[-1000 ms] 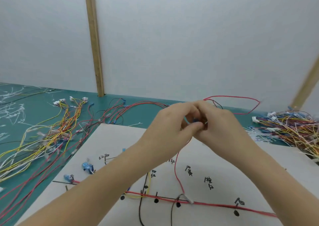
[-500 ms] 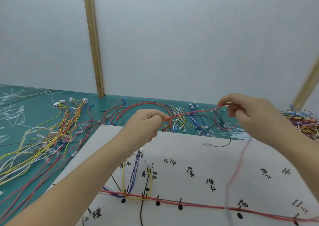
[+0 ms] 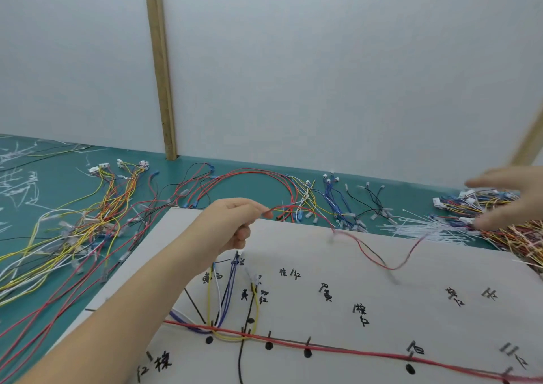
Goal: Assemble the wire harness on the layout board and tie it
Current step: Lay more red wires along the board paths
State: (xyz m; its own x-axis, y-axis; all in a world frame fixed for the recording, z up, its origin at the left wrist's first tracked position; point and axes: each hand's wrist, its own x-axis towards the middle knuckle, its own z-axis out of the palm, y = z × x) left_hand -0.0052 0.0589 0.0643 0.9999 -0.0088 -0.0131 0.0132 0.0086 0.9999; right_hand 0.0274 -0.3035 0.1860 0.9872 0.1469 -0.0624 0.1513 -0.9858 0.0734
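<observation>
The white layout board (image 3: 382, 254) lies in front of me with black handwritten labels and dots. A long red wire (image 3: 352, 351) runs along its marked line, and yellow, blue and black wires (image 3: 223, 295) branch up from it. My left hand (image 3: 232, 222) pinches one end of a loose red and black wire (image 3: 370, 250) above the board's far edge; that wire sags across the board, blurred. My right hand (image 3: 511, 198) hovers with fingers spread over the white cable ties (image 3: 423, 228) and a wire pile at the far right, holding nothing.
A green mat (image 3: 264, 184) carries wire bundles: yellow, red and orange ones (image 3: 73, 231) at the left, red loops (image 3: 249, 178) at the back, blue and black short wires (image 3: 346, 201) in the middle, a dense multicoloured pile (image 3: 517, 237) at the right. A white wall with wooden posts (image 3: 160, 66) stands behind.
My right hand let go of the red wire and moved right over the cable ties. The freed wire dropped onto the board. My left hand kept its pinch.
</observation>
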